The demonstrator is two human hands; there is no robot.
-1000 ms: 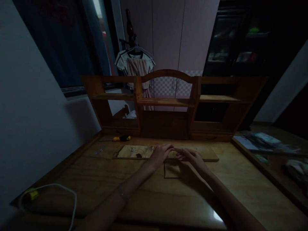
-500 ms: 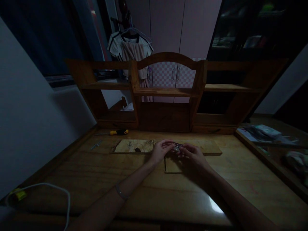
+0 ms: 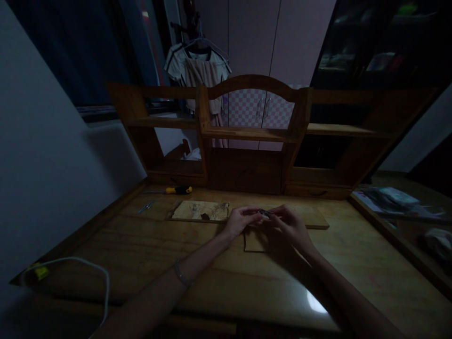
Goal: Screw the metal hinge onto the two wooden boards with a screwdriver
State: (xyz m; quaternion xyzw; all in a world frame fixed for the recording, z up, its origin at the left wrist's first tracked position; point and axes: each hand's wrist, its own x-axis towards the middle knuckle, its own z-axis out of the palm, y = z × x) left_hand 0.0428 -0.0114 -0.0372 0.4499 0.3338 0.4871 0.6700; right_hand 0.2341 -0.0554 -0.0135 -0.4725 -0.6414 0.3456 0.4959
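Observation:
Between the fingertips of both hands is a small dark and silvery metal piece, too small and dim to name. My left hand pinches its left side, and a bracelet circles that wrist. My right hand has its fingers closed on the right side of the same piece. Beneath the hands lies a small flat board. Behind it a longer board lies flat, with a worn, stained left part; the hands cover its middle.
A yellow and black screwdriver and thin metal pieces lie at the back left of the table. A wooden shelf unit stands along the back. A white cable loops at the front left, and plastic-wrapped things lie at the right.
My right hand has turned slightly and its fingers have shifted on the metal piece. Both hands stay close together over the boards. The whole view has moved a little.

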